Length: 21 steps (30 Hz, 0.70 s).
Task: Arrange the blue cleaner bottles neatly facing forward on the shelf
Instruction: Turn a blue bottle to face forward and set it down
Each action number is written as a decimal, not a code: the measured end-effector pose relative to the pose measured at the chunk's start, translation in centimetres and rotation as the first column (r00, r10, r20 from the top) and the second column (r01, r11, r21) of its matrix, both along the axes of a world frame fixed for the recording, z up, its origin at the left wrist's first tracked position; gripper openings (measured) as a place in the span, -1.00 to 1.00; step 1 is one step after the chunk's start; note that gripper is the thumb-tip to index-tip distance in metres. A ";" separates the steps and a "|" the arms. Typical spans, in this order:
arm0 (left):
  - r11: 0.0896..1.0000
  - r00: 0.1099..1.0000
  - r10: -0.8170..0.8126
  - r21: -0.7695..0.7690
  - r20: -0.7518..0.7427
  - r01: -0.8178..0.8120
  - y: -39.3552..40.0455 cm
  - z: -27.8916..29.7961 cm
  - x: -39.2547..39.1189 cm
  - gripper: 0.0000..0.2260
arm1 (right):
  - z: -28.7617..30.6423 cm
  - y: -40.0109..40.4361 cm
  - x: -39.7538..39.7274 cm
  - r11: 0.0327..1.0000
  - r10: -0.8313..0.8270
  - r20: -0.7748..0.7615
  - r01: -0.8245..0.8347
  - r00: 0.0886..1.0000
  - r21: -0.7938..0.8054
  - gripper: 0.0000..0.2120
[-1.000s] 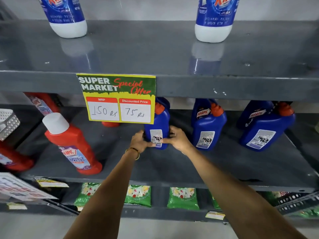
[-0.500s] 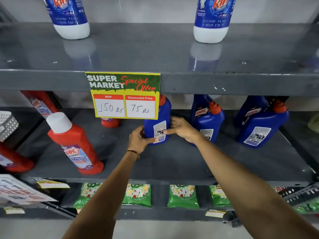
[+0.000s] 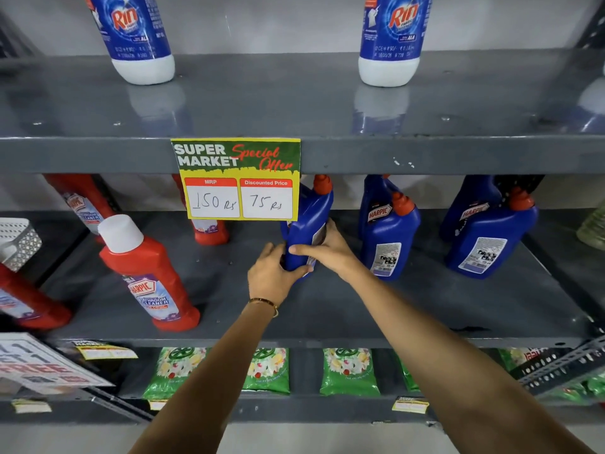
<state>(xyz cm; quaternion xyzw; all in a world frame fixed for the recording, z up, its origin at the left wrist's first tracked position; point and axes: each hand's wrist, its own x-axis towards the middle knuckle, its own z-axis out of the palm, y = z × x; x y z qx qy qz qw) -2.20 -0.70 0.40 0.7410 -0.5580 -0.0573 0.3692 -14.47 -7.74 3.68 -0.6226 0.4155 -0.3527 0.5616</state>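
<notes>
On the middle grey shelf (image 3: 327, 309) stands a blue cleaner bottle (image 3: 309, 217) with a red cap, turned so its narrow side faces me and its back label points right. My left hand (image 3: 273, 271) grips its base from the left and my right hand (image 3: 324, 249) wraps it from the right. To the right, a second blue bottle (image 3: 391, 237) shows its back label, with another blue bottle (image 3: 376, 194) behind it. Further right stands a blue bottle (image 3: 491, 239), back label out, in front of one more (image 3: 471, 204).
A yellow price sign (image 3: 239, 180) hangs from the upper shelf edge, hiding part of the held bottle. Red cleaner bottles (image 3: 154, 276) stand at the left. White-and-blue bottles (image 3: 391, 37) are on the top shelf. Green packets (image 3: 348, 371) lie on the shelf below.
Both hands have twisted the held blue bottle: its back label faced me a second ago and now points to the right. The other bottles have not moved.
</notes>
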 end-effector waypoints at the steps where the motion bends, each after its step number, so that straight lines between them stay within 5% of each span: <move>1: 0.998 0.995 -0.057 0.010 -0.078 0.058 0.0 0.0 0.6 -0.53 | 0.0 0.0 -0.1 1.000 0.021 0.013 -0.021 1.000 -0.003 -0.18; 3: 0.977 0.894 -0.181 0.028 -0.410 0.210 -0.2 0.3 1.8 -0.52 | 0.3 -0.1 -0.6 0.997 0.079 0.016 -0.079 0.997 -0.005 -0.26; 6: 0.922 0.532 -0.223 0.001 -0.817 0.388 0.2 0.8 3.3 -0.57 | 0.8 -0.2 -1.4 0.979 0.192 0.056 -0.196 0.980 0.058 -0.35; 9: 0.851 0.259 -0.163 -0.003 -0.952 0.525 0.8 0.9 4.0 -0.61 | 1.1 -0.3 -2.0 0.939 0.302 0.138 -0.319 0.943 0.131 -0.38; 12: 0.791 0.112 -0.105 -0.014 -0.988 0.611 1.1 0.7 4.0 -0.62 | 1.6 -0.4 -2.4 0.894 0.394 0.160 -0.418 0.905 0.164 -0.40; 15: 0.755 0.061 -0.102 -0.038 -0.993 0.655 1.0 0.6 3.8 -0.50 | 1.9 -0.3 -2.6 0.864 0.440 0.167 -0.467 0.882 0.188 -0.46; 21: 0.776 0.267 -0.075 0.112 -0.961 0.621 0.7 1.0 3.8 -0.71 | 1.5 -0.3 -3.4 0.812 0.484 0.223 -0.529 0.846 0.246 -0.57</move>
